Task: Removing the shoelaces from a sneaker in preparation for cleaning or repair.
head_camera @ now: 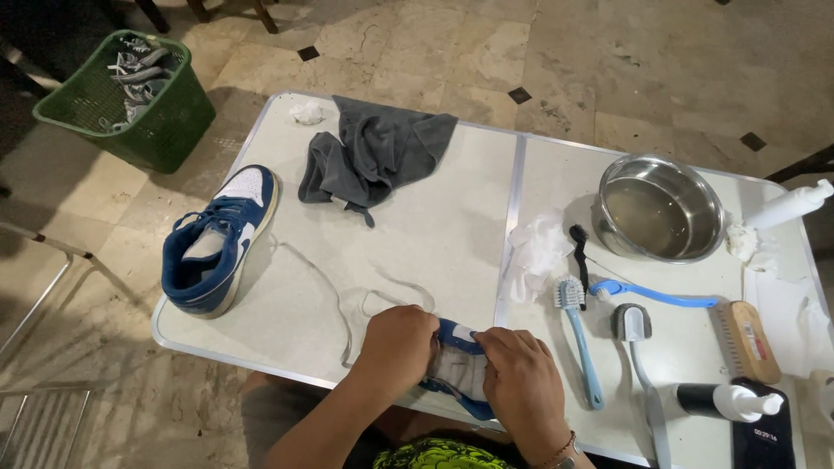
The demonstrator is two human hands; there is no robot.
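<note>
Left hand [398, 345] and right hand [521, 375] clamp a blue-and-white sneaker [458, 365] at the table edge [261, 360] (its mate [217, 239] set aside), brushes [578, 347] within reach.

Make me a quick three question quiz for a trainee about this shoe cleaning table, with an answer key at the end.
1. True or false: both hands, the left hand and the right hand, are on the same blue and white shoe.
2. What lies just beyond the other shoe at the far side of the table: A) a grey cloth, B) a metal bowl, C) a wooden brush?
3. Where is the green basket?

Key
1. True.
2. A.
3. On the floor, past the table's far left corner, with shoes inside.
</note>
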